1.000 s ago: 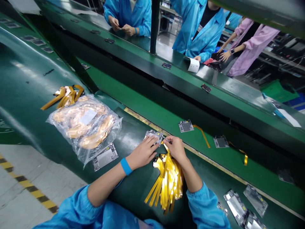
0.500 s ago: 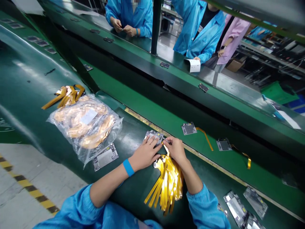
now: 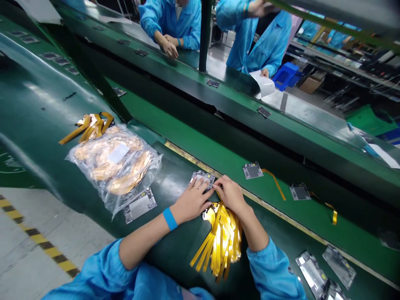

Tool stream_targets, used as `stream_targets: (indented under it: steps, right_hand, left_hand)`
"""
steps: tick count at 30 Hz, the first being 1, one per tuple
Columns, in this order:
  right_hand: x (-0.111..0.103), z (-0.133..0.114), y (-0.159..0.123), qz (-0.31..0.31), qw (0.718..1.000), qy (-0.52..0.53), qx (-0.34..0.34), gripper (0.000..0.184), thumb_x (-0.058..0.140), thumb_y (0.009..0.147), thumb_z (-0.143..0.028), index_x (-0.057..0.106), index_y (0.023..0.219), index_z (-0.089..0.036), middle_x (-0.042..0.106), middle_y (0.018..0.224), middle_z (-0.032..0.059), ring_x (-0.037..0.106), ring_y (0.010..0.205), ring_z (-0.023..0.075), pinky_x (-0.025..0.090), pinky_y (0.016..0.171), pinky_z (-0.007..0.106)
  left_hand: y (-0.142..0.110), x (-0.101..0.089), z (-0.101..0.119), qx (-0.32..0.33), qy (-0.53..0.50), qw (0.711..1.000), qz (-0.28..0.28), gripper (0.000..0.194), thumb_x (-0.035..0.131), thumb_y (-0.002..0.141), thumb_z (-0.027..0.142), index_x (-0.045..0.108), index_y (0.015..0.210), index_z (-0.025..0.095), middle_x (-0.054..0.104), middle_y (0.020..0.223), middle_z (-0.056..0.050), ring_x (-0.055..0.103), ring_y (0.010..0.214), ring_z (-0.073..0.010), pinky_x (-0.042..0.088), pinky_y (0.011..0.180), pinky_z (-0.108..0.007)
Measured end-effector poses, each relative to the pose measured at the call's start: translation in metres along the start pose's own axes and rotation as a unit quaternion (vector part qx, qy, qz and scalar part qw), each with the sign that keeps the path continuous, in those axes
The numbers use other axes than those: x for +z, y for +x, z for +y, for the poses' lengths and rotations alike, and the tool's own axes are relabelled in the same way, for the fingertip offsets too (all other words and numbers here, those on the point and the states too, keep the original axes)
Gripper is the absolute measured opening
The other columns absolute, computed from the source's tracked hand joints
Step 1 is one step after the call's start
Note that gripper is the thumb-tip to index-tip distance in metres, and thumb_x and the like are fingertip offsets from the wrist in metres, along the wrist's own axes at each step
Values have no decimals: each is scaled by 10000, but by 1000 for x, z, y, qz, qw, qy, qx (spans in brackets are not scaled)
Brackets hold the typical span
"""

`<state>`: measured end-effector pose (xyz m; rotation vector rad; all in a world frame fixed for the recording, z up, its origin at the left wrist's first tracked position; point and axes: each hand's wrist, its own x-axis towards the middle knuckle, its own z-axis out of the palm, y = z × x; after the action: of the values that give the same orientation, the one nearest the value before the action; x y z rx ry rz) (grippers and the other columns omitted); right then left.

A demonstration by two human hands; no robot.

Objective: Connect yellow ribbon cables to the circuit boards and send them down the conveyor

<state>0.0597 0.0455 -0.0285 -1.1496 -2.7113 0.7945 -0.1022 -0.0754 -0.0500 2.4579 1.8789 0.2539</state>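
Observation:
A small circuit board (image 3: 202, 176) lies on the green bench near its far edge. My left hand (image 3: 194, 200) rests over it, fingers spread and flat on its surface. At the board's right end my right hand (image 3: 230, 192) pinches a gold flex cable, whose tip is mostly hidden by the fingers. Just below both hands a fanned pile of gold flex cables (image 3: 220, 241) lies on the bench. Left of my left hand, another circuit board (image 3: 140, 206) lies partly under a clear plastic bag (image 3: 114, 162) filled with flex cables.
More flex cables (image 3: 92, 127) lie behind the bag. On the green conveyor belt (image 3: 215, 152) are a board with a cable (image 3: 252, 170) and another board (image 3: 300, 191). Loose boards (image 3: 312, 271) sit at the lower right. Across the line, co-workers in blue coats (image 3: 175, 25) stand.
My hands stay at the same board, with the right fingers still pinched at its end. Boards on the belt have shifted slightly right. A co-worker opposite has lowered and moved a hand.

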Motion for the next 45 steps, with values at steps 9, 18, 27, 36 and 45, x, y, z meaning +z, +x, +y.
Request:
stream_targets:
  steps: [9, 18, 27, 36, 45]
  right_hand:
    - [-6, 12, -10, 28, 998, 46, -11, 175, 531, 1029, -294, 684, 956, -249, 712, 1014, 37, 678, 887, 193, 451, 769, 284]
    - [-45, 45, -58, 34, 994, 84, 62, 204, 664, 917, -439, 698, 924, -237, 737, 869, 22, 670, 766, 193, 411, 648, 277]
    - [-49, 32, -64, -94, 992, -28, 82, 156, 889, 729, -323, 746, 741, -262, 749, 760, 3, 688, 764, 216, 262, 593, 287]
    - [-43, 36, -63, -106, 992, -8, 67, 154, 847, 785, -256, 710, 717, -241, 753, 759, -3, 687, 751, 191, 240, 591, 280]
    - [-41, 44, -65, -70, 996, 38, 43, 77, 819, 840, -303, 796, 767, -290, 762, 755, -12, 681, 738, 184, 268, 597, 280]
  left_hand:
    - [-3, -13, -18, 20, -53, 998, 15, 384, 498, 1007, 229, 553, 1382, 169, 594, 1373, -157, 489, 1385, -311, 403, 1195, -519]
    - [30, -34, -56, 61, 19, 995, -77, 590, 541, 901, 172, 511, 1490, 193, 540, 1486, -176, 493, 1387, -337, 331, 1196, -542]
    - [59, -60, -67, 117, 29, 988, -100, 575, 552, 891, 175, 521, 1464, 220, 632, 1296, -131, 598, 1150, -282, 490, 1013, -434]
    - [72, -86, -88, -122, 101, 982, 107, 526, 519, 972, 341, 513, 1452, 125, 566, 1434, -212, 536, 1327, -383, 475, 1068, -543]
    - [-44, -83, -71, -177, -27, 980, 81, 443, 446, 1002, 563, 643, 1211, 225, 731, 1129, -89, 718, 861, -246, 576, 790, -372]
